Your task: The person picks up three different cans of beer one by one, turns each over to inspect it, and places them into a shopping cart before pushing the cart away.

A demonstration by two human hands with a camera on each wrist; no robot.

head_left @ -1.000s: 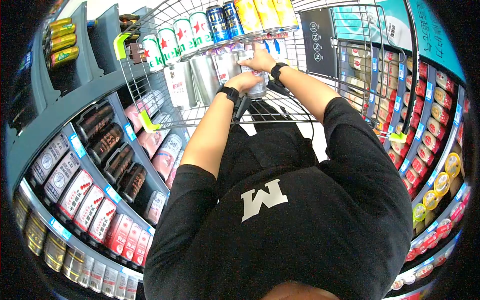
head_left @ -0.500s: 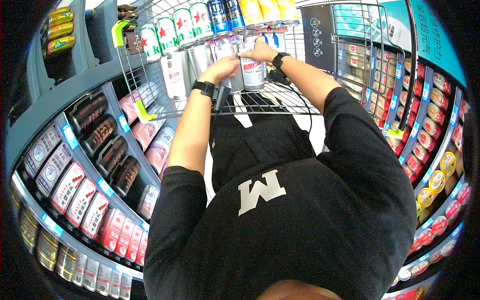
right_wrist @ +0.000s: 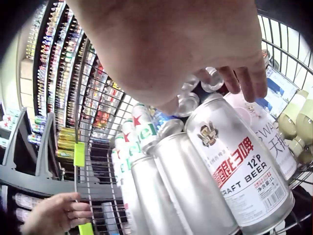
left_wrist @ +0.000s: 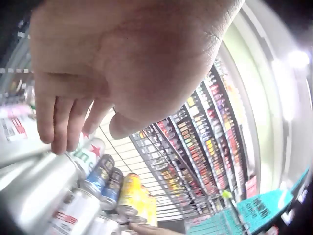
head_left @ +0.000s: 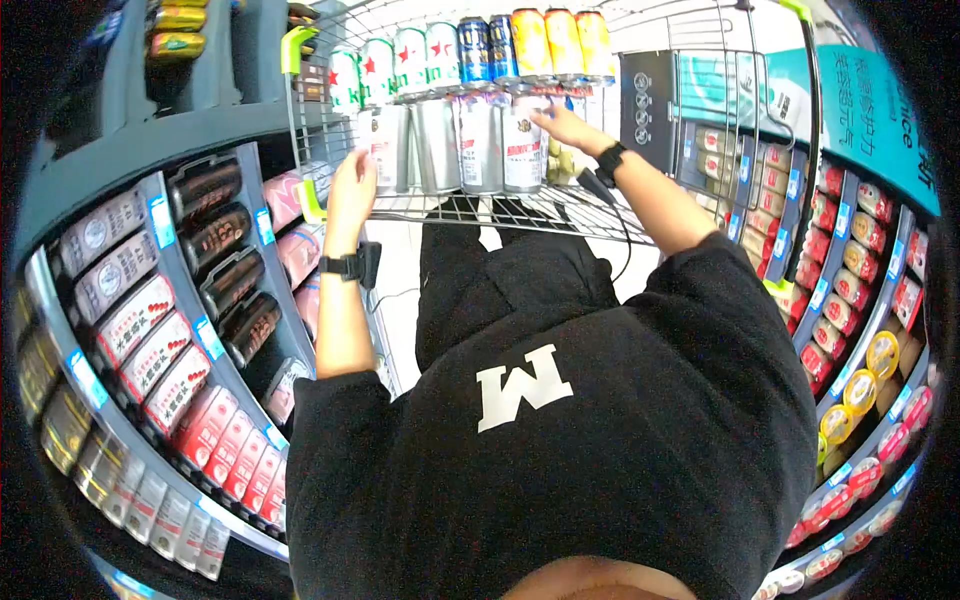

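My left hand [head_left: 352, 188] is raised by the cart's left side, its fingers loose and holding nothing. In the left wrist view its palm faces the camera above the silver cans [left_wrist: 41, 181]. My right hand [head_left: 568, 130] is at the top of the rightmost large craft beer can [right_wrist: 239, 161], fingers extended and apart from the thumb. That can stands upright in a row of large silver cans [head_left: 432, 150] along the near side of the shopping cart [head_left: 420, 215]. Behind stand white-and-green beer cans [head_left: 410, 65], blue cans [head_left: 475, 55] and yellow cans [head_left: 562, 45].
Bottles with greenish contents [right_wrist: 298, 115] and a pink-white pack [right_wrist: 249, 115] lie right of the beer can. Shelves of cans [head_left: 130, 330] flank the left, with more shelves [head_left: 850, 250] on the right. A dark panel [head_left: 645, 105] hangs on the cart.
My left hand has left the large cans and moved left to the cart's side. The right hand has loosened at the rightmost can, which now stands close against the row.
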